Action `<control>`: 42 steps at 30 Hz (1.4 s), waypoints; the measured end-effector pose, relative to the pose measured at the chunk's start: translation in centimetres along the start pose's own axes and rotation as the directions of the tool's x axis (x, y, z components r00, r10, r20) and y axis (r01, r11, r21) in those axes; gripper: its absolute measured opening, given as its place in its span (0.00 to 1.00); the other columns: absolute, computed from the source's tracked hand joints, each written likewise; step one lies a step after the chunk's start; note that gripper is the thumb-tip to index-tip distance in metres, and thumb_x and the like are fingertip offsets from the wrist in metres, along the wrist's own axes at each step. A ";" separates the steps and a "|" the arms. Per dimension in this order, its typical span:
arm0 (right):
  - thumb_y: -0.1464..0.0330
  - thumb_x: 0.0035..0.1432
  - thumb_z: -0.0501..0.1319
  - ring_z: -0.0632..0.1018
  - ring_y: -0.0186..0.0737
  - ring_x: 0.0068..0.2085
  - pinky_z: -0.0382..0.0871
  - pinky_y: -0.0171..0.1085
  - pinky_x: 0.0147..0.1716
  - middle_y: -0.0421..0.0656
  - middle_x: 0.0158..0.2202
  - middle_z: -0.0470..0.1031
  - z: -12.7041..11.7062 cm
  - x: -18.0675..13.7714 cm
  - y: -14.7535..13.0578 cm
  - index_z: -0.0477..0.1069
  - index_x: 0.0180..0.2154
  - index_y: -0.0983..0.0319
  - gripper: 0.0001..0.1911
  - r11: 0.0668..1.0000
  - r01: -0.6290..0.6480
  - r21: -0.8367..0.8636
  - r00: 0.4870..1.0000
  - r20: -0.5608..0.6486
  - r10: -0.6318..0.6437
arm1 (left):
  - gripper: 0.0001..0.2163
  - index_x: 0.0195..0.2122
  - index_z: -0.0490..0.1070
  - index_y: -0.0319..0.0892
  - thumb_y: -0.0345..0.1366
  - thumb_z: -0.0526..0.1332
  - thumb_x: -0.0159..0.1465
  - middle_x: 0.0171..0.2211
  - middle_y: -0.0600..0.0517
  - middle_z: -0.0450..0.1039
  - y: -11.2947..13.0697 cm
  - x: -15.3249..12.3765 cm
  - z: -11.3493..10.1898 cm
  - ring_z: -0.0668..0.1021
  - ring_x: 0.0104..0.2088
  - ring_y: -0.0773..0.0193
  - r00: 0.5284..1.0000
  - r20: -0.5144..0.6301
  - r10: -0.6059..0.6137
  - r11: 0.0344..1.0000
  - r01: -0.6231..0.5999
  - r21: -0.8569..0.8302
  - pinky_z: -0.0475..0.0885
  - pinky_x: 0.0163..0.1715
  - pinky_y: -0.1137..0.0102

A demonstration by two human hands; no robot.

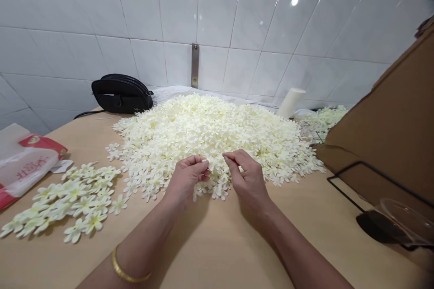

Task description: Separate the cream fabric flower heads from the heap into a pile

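A large heap of cream-white artificial flowers (210, 122) with pale yellow centres covers the middle of the table. In front of its near edge, my left hand (190, 176) is closed in a pinch, and a fine thread (204, 174) shows at its fingertips. My right hand (247, 178) is also pinched, thumb against forefinger, a short way to the right. What sits between its fingertips is too small to make out. The two hands are apart, both just above the nearest flowers. A smaller group of flowers (83, 196) lies to the left.
A black bag (122, 94) stands at the back left, against the tiled wall. A red and white plastic packet (29, 160) lies at the left edge. Behind the heap is a white cylinder (290, 103). On the right are a cardboard box (386, 113) and glasses (389, 226).
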State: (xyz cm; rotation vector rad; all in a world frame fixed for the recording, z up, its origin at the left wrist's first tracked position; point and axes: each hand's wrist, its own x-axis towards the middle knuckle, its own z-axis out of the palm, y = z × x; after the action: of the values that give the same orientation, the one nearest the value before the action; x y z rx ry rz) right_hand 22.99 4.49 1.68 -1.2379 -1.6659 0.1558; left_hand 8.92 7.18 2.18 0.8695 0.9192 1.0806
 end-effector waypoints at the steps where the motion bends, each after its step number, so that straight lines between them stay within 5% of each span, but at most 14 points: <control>1: 0.72 0.57 0.51 0.71 0.37 0.33 0.64 0.35 0.33 0.43 0.30 0.70 0.0 -0.1 -0.3 0.70 0.33 0.62 0.09 0.999 0.012 0.043 1.000 0.018 -0.013 | 0.08 0.21 0.67 0.36 0.32 0.66 0.45 0.18 0.55 0.65 0.0 -0.1 0.1 0.69 0.21 0.71 1.000 0.021 0.000 1.000 0.000 -0.001 0.65 0.24 0.74; 6: 0.72 0.55 0.52 0.72 0.36 0.32 0.64 0.34 0.33 0.43 0.30 0.71 0.2 -0.3 -0.9 0.71 0.33 0.61 0.09 0.993 -0.013 0.117 0.992 0.129 -0.002 | 0.09 0.20 0.66 0.37 0.35 0.66 0.47 0.17 0.56 0.65 -0.1 -0.4 0.3 0.69 0.21 0.72 0.988 0.153 0.005 0.998 0.003 -0.055 0.65 0.25 0.74; 12: 0.72 0.56 0.50 0.69 0.35 0.29 0.62 0.33 0.30 0.41 0.26 0.69 0.1 -0.4 -0.8 0.69 0.28 0.62 0.10 0.997 -0.058 0.058 0.989 0.142 0.049 | 0.12 0.22 0.67 0.37 0.42 0.63 0.51 0.19 0.54 0.67 0.0 -0.5 0.6 0.71 0.21 0.69 0.984 0.175 -0.025 0.994 0.043 -0.101 0.67 0.26 0.72; 19: 0.71 0.56 0.50 0.65 0.33 0.25 0.58 0.32 0.26 0.39 0.22 0.65 0.1 -0.5 -0.9 0.65 0.25 0.62 0.11 0.994 -0.105 -0.007 0.982 0.157 0.105 | 0.09 0.22 0.67 0.37 0.34 0.66 0.48 0.18 0.54 0.67 -0.1 -0.7 0.5 0.71 0.21 0.71 0.983 0.182 -0.033 0.999 0.037 -0.015 0.66 0.26 0.74; 24: 0.68 0.56 0.51 0.64 0.31 0.23 0.58 0.31 0.24 0.37 0.20 0.63 0.1 -0.2 -0.9 0.63 0.24 0.62 0.10 0.947 -0.277 0.161 0.950 0.195 0.245 | 0.09 0.21 0.66 0.37 0.32 0.67 0.45 0.18 0.55 0.67 -0.1 -0.6 0.5 0.71 0.21 0.70 0.984 0.172 -0.050 0.995 0.064 -0.077 0.66 0.25 0.73; 31: 0.66 0.55 0.54 0.70 0.36 0.32 0.64 0.35 0.33 0.41 0.29 0.69 0.1 -0.3 -1.0 0.69 0.36 0.62 0.09 0.930 -0.254 0.264 0.963 0.156 0.219 | 0.10 0.19 0.64 0.38 0.36 0.65 0.47 0.16 0.57 0.63 0.0 -0.6 0.5 0.68 0.19 0.72 0.992 0.127 0.012 0.998 -0.004 -0.063 0.64 0.22 0.74; 37: 0.62 0.55 0.53 0.73 0.36 0.30 0.67 0.35 0.31 0.42 0.29 0.71 0.1 0.0 -0.8 0.70 0.38 0.63 0.14 0.844 -0.393 0.365 0.915 0.250 0.318 | 0.13 0.18 0.59 0.40 0.40 0.62 0.51 0.15 0.58 0.60 -0.4 -0.6 0.5 0.68 0.19 0.70 0.986 0.158 0.055 0.998 -0.058 0.013 0.64 0.23 0.74; 42: 0.67 0.55 0.54 0.71 0.36 0.33 0.65 0.35 0.35 0.42 0.30 0.71 -0.2 0.0 -1.4 0.69 0.33 0.62 0.07 0.951 -0.161 0.265 0.986 0.089 0.142 | 0.15 0.18 0.58 0.41 0.42 0.60 0.52 0.13 0.58 0.61 -0.5 -0.7 0.4 0.67 0.18 0.71 0.985 0.144 0.095 0.989 -0.110 0.101 0.62 0.22 0.75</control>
State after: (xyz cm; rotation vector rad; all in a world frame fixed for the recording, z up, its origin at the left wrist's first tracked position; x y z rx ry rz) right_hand 22.25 3.70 2.62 -1.1603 -1.5462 0.5101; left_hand 9.33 6.38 2.00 1.0784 0.8294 1.0509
